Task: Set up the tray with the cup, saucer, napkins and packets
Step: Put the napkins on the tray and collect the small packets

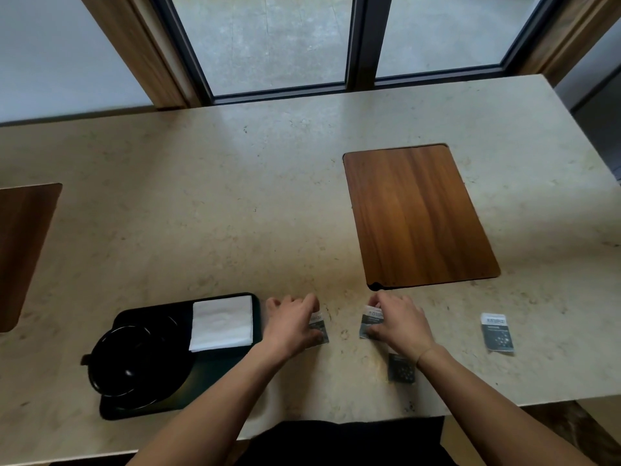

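Black tray (pixel 221 375) already has cup (pixel 134 361), saucer, napkins (pixel 221 322); left hand (pixel 292 326) and right hand (pixel 400 326) each pinch a packet off the counter, tray's next

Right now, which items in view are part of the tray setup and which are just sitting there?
Part of the job:
black tray
black cup on the saucer
white napkins
four packets: under left hand, under right hand, near right wrist, far right

Just there:
wooden board
second wooden board
window
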`<state>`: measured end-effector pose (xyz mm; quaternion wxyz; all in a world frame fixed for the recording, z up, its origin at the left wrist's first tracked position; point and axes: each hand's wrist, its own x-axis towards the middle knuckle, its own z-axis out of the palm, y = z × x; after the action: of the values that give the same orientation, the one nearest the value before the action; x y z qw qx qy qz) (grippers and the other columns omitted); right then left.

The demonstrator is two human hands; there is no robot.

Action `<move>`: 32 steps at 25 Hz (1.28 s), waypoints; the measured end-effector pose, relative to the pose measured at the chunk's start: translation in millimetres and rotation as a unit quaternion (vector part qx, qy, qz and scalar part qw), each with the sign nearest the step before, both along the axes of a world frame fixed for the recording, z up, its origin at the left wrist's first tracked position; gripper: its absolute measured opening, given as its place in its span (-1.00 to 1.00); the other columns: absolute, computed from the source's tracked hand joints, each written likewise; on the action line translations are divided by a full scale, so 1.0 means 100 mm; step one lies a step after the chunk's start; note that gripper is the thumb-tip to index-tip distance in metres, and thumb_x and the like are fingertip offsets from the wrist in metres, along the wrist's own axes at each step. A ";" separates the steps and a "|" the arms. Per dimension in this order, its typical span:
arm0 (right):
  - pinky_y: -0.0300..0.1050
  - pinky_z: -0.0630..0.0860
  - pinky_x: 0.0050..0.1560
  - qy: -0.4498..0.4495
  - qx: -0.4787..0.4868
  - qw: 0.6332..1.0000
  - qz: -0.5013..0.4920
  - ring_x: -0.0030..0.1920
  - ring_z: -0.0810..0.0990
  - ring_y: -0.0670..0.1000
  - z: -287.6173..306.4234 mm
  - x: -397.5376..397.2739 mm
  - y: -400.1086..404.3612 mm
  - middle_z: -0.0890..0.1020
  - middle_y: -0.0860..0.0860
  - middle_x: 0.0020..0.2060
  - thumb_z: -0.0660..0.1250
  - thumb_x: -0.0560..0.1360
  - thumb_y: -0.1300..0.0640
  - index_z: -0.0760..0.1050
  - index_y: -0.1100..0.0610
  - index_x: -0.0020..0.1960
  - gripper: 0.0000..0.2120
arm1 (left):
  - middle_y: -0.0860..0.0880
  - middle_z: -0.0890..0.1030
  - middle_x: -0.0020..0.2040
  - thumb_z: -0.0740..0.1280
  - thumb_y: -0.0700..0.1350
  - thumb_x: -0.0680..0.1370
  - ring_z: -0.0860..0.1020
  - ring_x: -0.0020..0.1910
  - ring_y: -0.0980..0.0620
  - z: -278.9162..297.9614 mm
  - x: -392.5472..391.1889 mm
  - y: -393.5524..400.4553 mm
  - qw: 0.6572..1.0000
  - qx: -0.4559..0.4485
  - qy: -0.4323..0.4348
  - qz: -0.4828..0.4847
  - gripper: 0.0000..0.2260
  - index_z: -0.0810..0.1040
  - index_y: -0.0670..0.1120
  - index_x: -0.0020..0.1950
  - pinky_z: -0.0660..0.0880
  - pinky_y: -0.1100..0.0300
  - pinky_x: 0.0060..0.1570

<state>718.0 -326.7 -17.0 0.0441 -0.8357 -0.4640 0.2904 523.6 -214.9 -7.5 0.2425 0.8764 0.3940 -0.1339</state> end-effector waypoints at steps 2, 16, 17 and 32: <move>-0.03 0.50 -0.03 0.008 0.001 1.000 -0.005 -0.03 0.48 -0.04 -0.02 0.01 -0.01 0.57 -0.15 -0.10 0.46 0.36 -0.09 0.45 -0.14 -0.05 -0.76 | 0.01 0.59 0.09 0.38 0.13 0.43 0.45 0.10 -0.08 0.00 -0.03 0.03 1.000 -0.017 -0.014 -0.001 -0.65 0.41 0.06 0.13 0.21 -0.04 0.08; -0.25 0.48 -0.20 0.162 0.067 0.961 -0.212 -0.09 0.57 -0.13 0.33 0.17 -0.44 0.62 -0.11 -0.12 0.40 0.48 0.10 0.55 -0.08 -0.06 -0.91 | 0.02 0.64 0.06 0.38 0.01 0.51 0.50 0.10 -0.03 0.07 0.13 0.05 0.985 -0.156 -0.074 -0.025 -0.85 0.58 0.07 0.06 0.26 -0.05 0.21; -0.23 0.49 -0.17 0.161 0.068 0.961 -0.216 -0.08 0.58 -0.11 0.36 0.22 -0.48 0.62 -0.09 -0.12 0.40 0.48 0.10 0.56 -0.06 -0.05 -0.91 | 0.01 0.64 0.05 0.39 0.00 0.50 0.51 0.08 -0.03 0.08 0.16 0.03 0.983 -0.168 -0.077 -0.023 -0.85 0.58 0.06 0.05 0.30 -0.08 0.22; -0.16 0.56 -0.13 0.128 0.039 0.978 -0.158 -0.15 0.56 -0.11 0.28 1.30 -1.27 0.62 -0.06 -0.10 0.44 0.44 0.07 0.55 -0.08 -0.10 -0.91 | 0.00 0.61 0.03 0.50 -0.08 0.42 0.55 -0.02 0.07 0.10 1.09 -0.81 0.970 -0.230 -0.072 0.016 -0.75 0.55 0.04 0.04 0.55 0.15 -0.04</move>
<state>848.5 -453.7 11.1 0.1810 -0.8520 -0.3274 0.3662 633.0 -296.2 2.8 0.4677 0.7977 0.3484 -0.1533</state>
